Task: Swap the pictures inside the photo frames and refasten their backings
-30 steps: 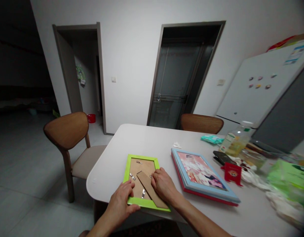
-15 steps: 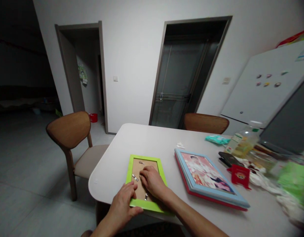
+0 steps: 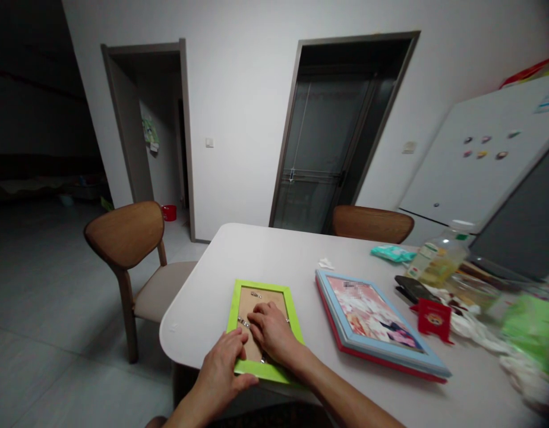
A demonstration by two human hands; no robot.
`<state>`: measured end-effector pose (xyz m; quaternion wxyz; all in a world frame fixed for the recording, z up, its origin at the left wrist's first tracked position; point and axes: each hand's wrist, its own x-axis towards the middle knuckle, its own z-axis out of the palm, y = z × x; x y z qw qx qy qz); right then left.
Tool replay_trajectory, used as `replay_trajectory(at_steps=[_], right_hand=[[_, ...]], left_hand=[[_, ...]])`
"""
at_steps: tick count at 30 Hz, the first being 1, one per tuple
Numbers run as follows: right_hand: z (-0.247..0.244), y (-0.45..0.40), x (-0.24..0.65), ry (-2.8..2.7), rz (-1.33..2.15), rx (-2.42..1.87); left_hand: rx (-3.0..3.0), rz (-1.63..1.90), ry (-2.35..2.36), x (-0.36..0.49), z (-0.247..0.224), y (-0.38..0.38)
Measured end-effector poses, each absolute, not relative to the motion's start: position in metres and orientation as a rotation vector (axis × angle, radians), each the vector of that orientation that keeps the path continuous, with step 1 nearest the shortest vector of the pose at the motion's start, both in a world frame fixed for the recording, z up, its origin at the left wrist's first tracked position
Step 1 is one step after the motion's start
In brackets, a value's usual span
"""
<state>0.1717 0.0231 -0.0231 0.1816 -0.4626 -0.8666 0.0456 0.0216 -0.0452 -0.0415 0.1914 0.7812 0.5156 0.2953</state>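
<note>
A lime-green picture frame (image 3: 293,309) lies face down on the table, its brown backing board (image 3: 271,296) upward. Small metal clips show on the board: one at the far end (image 3: 255,294), one at the left (image 3: 243,322), others partly covered. My left hand (image 3: 223,364) grips the frame's near left corner, thumb along the near edge and fingers over the left side. Bent over the board, my right hand (image 3: 272,330) has its fingers close together, the tips at the left clip's inner end. My palm hides part of the near clip.
Right of the frame lies a stack of picture frames, a blue one (image 3: 376,315) on top. Beyond it are a red card (image 3: 435,321), a dark phone-like object (image 3: 415,288), a bottle (image 3: 439,255), a teal packet (image 3: 393,254) and a green bag (image 3: 533,327). A chair (image 3: 125,235) stands left.
My right hand has shifted slightly left and its fingers now reach the left clip's end. A clip at the board's right side has come into view. My left hand stays put.
</note>
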Motion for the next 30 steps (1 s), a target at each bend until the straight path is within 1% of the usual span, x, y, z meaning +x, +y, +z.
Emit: replay_trajectory(at_steps=[17,30], right_hand=[[-0.031,0.0211,0.1785,-2.432,0.23,-1.183],[-0.0321,0.017,0.1815,-2.359,0.271,-1.153]], left_hand=[[2.189,0.873,1.448,0.0205,-0.0455,-0.0438],[2.18,0.836,1.46,0.0208,-0.0413,-0.0444]])
